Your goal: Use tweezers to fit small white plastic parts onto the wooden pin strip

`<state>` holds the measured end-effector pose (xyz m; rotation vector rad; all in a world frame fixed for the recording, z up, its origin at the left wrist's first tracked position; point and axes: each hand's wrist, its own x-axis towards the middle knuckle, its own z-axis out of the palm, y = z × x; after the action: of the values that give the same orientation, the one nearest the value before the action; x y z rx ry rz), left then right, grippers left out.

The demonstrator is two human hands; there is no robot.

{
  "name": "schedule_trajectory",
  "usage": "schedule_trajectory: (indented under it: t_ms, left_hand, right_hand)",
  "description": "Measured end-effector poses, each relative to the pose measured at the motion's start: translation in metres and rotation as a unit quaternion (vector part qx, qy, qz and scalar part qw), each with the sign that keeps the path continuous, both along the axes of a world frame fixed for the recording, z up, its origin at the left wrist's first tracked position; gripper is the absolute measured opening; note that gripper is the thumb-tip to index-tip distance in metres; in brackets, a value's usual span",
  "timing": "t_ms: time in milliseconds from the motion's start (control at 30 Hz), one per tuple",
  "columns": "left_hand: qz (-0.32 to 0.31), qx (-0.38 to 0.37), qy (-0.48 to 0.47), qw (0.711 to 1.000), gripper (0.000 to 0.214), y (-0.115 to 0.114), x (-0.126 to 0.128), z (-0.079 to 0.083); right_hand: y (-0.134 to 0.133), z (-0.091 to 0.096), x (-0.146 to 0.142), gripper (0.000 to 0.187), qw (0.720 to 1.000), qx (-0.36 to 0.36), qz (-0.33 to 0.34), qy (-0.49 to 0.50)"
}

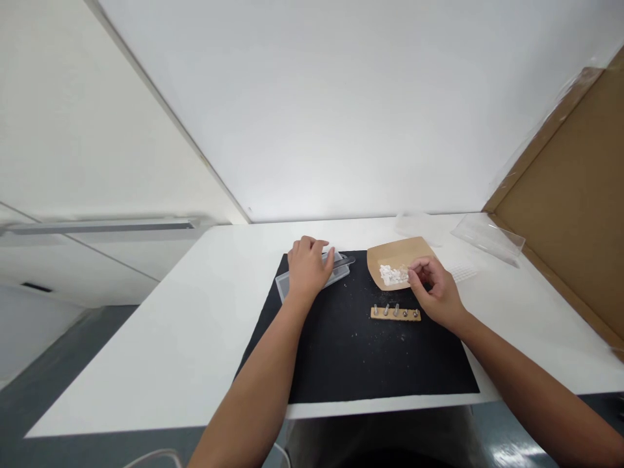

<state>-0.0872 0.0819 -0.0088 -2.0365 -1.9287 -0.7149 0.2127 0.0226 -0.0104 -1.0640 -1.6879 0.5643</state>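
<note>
My left hand (308, 268) lies over a translucent plastic box (336, 274), its thumb apart from the curled fingers. A dark, slim tool with a rounded end (345, 261) rests across the box beside the thumb; the hand hides part of both. My right hand (436, 289) is at the right side of a brown paper tray (404, 250), thumb and forefinger pinched together. Whatever they hold is too small to name. Small white pieces (390, 275) are heaped in the tray. Below it, a wooden strip (396, 314) carries a row of several upright metal screws or pegs, some with clear sleeves.
A black mat (380, 364) with scattered crumbs covers part of the white table (195, 325). On the right lie a clear plastic lid or case (490, 237) and a white perforated sheet (463, 273). A cardboard panel (575, 175) borders the right side, and a wall the back.
</note>
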Motion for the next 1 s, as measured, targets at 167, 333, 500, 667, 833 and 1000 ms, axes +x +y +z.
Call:
schedule_trajectory:
  t_ms: [167,333,500,667,833,1000]
  left_hand:
    - [-0.122,-0.030,0.068,0.990,0.031,-0.006,0.006,0.002]
    - [-0.149,-0.060,0.066,0.985,0.024,-0.007,0.006,0.002]
    - [-0.189,-0.048,0.080,0.978,0.020,-0.006,0.007,0.001]
    - [-0.262,0.055,0.074,0.961,0.025,-0.009,0.017,0.000]
    - [-0.378,0.097,0.026,0.920,0.024,-0.017,0.036,0.004]
    - [-0.450,0.079,-0.010,0.890,0.025,-0.027,0.051,0.006]
  right_hand:
    - [0.000,0.000,0.000,0.011,1.000,-0.005,-0.006,0.000]
    - [0.001,0.000,0.001,0.012,1.000,-0.008,-0.021,-0.007]
    - [0.001,0.000,0.001,0.013,1.000,-0.010,-0.022,-0.019]
    - [0.000,0.003,0.000,0.013,0.998,-0.002,-0.032,-0.050]
    - [-0.001,0.002,-0.001,0.012,0.997,0.012,-0.026,-0.067]
    - [-0.004,0.002,-0.004,0.007,0.995,0.049,0.009,-0.090]
